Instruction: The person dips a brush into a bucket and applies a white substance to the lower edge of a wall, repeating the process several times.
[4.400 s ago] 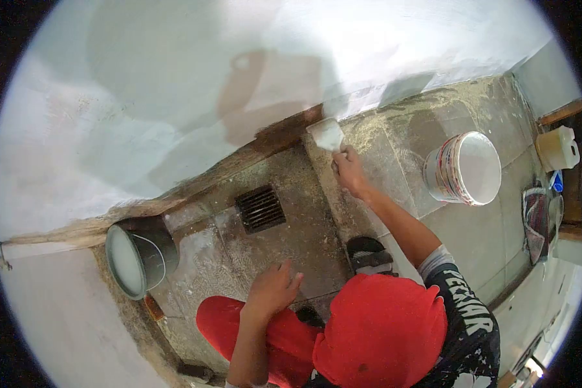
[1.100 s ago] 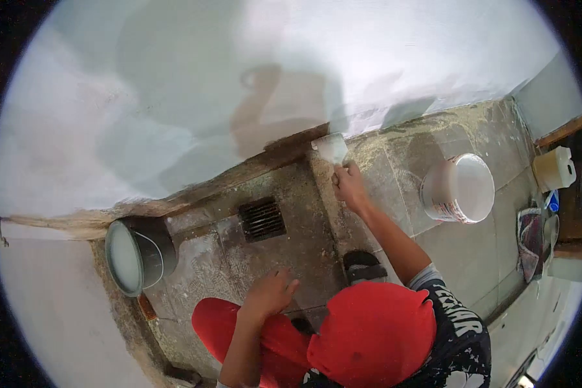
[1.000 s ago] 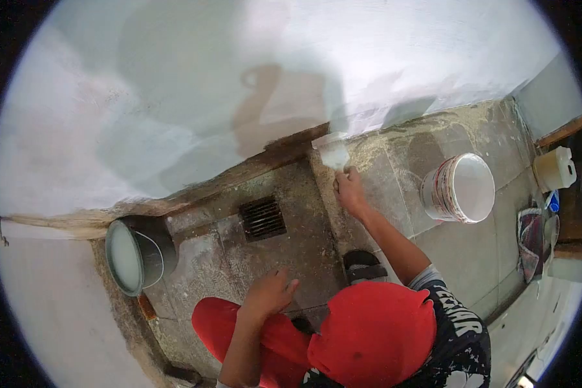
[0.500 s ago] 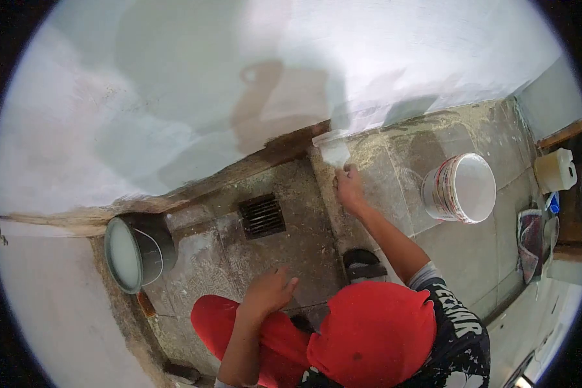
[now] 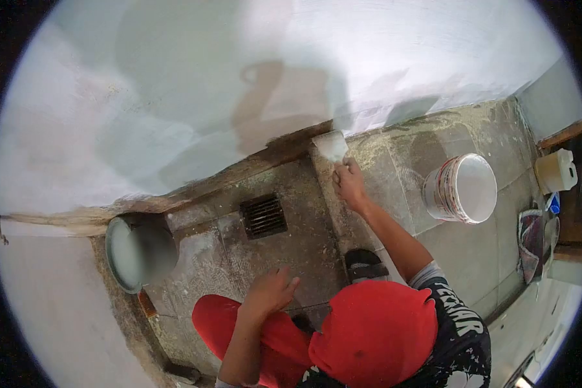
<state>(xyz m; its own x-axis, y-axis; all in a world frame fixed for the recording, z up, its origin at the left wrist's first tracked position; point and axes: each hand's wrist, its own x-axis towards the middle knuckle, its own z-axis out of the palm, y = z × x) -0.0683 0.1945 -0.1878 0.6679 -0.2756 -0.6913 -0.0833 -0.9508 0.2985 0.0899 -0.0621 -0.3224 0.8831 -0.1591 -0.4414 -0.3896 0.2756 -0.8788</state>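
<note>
My right hand is closed around the handle of a putty knife. Its broad pale blade points away from me, with the front edge right at the foot of the white wall, beside a step in the floor. Nearer to me, my left hand lies loosely over my red-trousered knee, fingers stretched and nothing in them. Between the hands and the wall sits a dark metal drain grate in the stained tile floor.
On the left, a dark bucket of whitish liquid stands by the wall corner, with a blurred grey patch across it. A white paint bucket stands right of my arm. Beyond it are a yellowish jug and a crumpled cloth.
The putty knife's blade has turned a little and shows more of its flat face. My right hand shifted slightly toward the wall. A grey blur now covers part of the dark bucket.
</note>
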